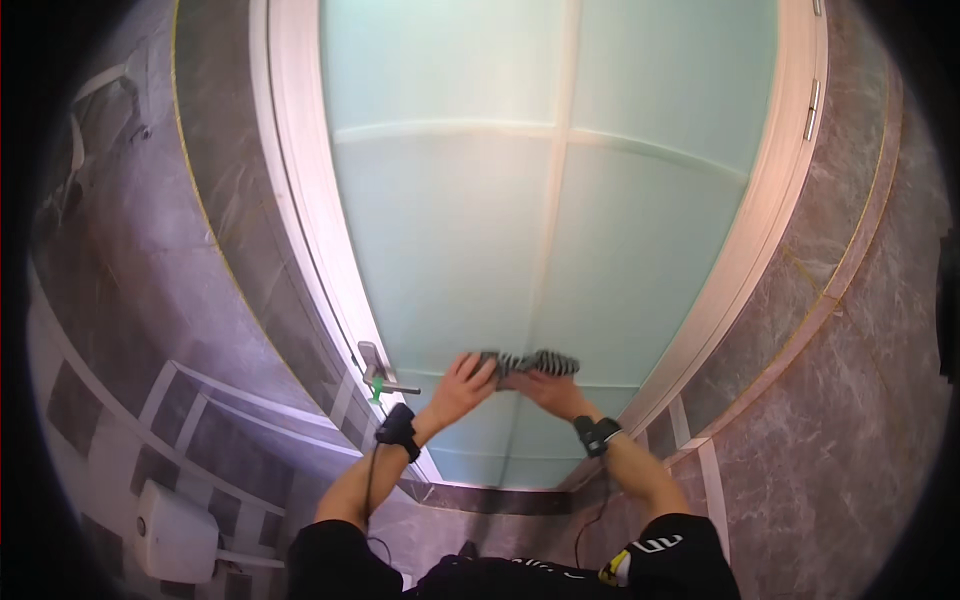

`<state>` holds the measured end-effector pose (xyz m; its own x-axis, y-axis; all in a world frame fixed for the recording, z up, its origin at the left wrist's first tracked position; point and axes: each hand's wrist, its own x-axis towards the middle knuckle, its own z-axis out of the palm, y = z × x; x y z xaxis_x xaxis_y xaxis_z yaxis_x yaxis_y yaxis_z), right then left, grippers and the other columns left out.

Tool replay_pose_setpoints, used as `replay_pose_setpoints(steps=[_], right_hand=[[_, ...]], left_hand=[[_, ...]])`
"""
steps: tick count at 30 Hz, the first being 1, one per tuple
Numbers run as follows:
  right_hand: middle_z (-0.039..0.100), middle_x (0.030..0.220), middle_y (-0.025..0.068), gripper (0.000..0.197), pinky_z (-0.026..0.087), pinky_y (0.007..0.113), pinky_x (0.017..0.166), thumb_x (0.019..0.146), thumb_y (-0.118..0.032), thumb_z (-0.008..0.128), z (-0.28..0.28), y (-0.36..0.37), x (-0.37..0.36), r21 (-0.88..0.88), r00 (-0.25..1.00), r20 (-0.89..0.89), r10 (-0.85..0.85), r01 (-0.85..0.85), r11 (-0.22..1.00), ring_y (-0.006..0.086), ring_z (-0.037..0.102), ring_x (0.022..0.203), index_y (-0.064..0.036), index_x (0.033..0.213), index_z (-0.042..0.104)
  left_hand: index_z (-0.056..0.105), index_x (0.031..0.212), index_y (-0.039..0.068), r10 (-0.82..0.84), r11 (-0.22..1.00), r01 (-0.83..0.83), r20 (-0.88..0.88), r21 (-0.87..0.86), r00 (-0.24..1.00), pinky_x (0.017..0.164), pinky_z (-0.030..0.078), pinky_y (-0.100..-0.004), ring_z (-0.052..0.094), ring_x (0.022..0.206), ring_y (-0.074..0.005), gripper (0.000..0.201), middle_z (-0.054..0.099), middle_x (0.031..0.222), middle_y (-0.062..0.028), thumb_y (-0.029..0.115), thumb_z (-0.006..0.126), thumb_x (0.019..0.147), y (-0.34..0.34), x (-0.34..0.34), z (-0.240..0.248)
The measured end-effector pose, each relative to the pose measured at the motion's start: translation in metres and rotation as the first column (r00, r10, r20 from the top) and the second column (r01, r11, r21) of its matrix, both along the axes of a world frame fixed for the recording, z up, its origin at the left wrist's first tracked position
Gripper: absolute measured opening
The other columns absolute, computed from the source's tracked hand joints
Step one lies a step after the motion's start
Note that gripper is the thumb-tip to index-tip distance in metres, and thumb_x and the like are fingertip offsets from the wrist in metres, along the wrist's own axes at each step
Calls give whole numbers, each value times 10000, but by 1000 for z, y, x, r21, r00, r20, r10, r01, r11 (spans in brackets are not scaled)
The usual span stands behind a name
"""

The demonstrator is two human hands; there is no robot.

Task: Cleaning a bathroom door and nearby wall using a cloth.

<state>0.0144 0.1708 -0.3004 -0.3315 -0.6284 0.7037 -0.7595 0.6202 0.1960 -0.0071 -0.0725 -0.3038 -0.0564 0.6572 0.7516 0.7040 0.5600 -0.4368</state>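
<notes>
A grey-and-white striped cloth (555, 363) is bunched up in front of the frosted glass door (450, 230), at about the height of the door handle. My left hand (464, 388) grips its left end with curled fingers. Close beside it, my right hand (545, 391) holds the cloth from below, its fingers partly hidden under the folds. Whether the cloth touches the glass I cannot tell. Black bands with cables are strapped around both wrists.
A metal lever handle (395, 387) with a green item (376, 390) hanging from it sits just left of my left hand. The pale door frame (735, 235) borders grey marbled walls (850, 400). A white tank-like fixture (177, 532) stands at lower left.
</notes>
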Motion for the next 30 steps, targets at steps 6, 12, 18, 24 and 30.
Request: replay_pose_setpoints(steps=[6,12,18,24,30], right_hand=[[614,1235,-49,424,521,263,884,823,-121,555,32,1,-4,205,998,-34,-60,66,977,118,591,1116,-179,1239,615],[606,1251,84,357,408,414,1046,868,-114,495,332,-34,-23,27,887,-460,47,-39,999,267,552,1187,-88,1197,631],[530,1348,96,358,344,471,1040,923,-150,531,519,-79,-38,-153,689,-705,-167,81,985,289,472,1260,-106,1278,555],[442,1442,-7,434,320,440,1066,839,-152,527,340,-140,-68,0,820,-566,-83,100,995,267,396,1325,-225,1265,575],[409,1464,-50,542,521,229,743,827,-89,526,136,-129,-34,366,995,-86,44,-10,931,162,409,1323,-159,1364,485]], left_hand=[[621,992,193,74,995,-76,26,66,997,1002,368,-535,478,1154,-290,259,533,1209,-93,196,632,733,-4,-8,13],[611,1159,246,256,954,-146,-463,260,849,1082,268,-566,460,1227,-262,401,511,1337,-7,166,598,767,-25,-44,317],[526,1253,24,248,929,-80,-446,362,860,988,424,-423,499,1191,-365,363,508,1328,-169,142,534,910,-42,-22,507],[456,1352,-10,186,870,-158,-15,467,982,1095,338,-475,367,1328,-440,562,391,1414,-279,-74,528,798,-101,-40,301],[427,1302,-117,365,823,-501,427,267,827,1099,298,-528,265,1346,-532,555,260,1467,-326,13,615,796,-87,28,59]])
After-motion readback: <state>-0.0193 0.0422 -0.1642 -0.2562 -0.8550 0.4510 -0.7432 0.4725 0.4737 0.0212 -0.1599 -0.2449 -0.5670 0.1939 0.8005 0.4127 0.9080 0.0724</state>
